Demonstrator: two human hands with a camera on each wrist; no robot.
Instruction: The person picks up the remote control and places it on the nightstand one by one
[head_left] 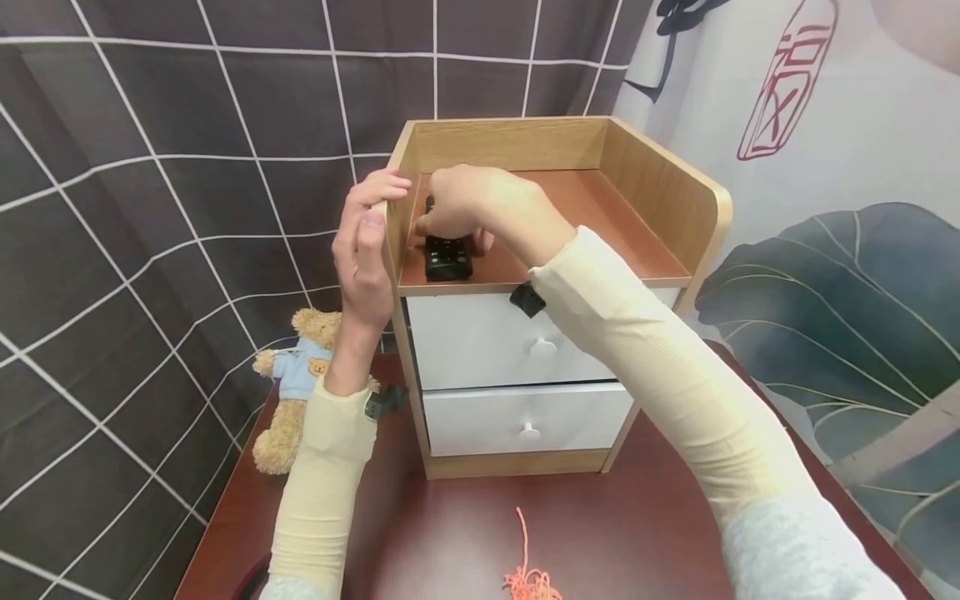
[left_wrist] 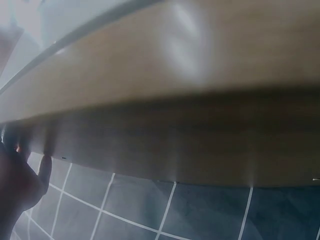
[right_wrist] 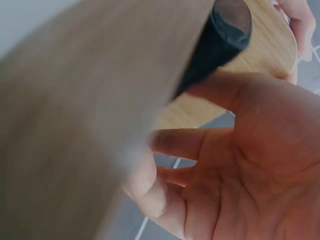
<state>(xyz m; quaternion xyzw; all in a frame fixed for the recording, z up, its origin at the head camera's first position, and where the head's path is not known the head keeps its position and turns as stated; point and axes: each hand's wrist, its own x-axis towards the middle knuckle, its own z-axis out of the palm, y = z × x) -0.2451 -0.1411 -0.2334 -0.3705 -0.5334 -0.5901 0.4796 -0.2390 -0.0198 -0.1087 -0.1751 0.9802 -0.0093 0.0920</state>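
Note:
A small wooden cabinet (head_left: pixel 517 467) with two white drawers stands on the dark red table. On its brown top, near the left side, lies a black remote control (head_left: pixel 448 265) with small buttons. My right hand (head_left: pixel 480 204) reaches over from the front and grips it, thumb on one side and fingers on the other; the hand covers its far part. The right wrist view shows the thumb against the end of the remote control (right_wrist: pixel 232 25). My left hand (head_left: pixel 367 250) holds the cabinet's left side panel (head_left: pixel 394 242), fingertips over its upper edge and thumb outside.
A teddy bear (head_left: pixel 296 375) in a blue shirt sits left of the cabinet, behind my left forearm. Orange string (head_left: pixel 531 583) lies on the table (head_left: pixel 450 533) at the front. A dark gridded curtain (head_left: pixel 187 275) hangs behind and left; a printed white cloth (head_left: pixel 720 183) hangs at right.

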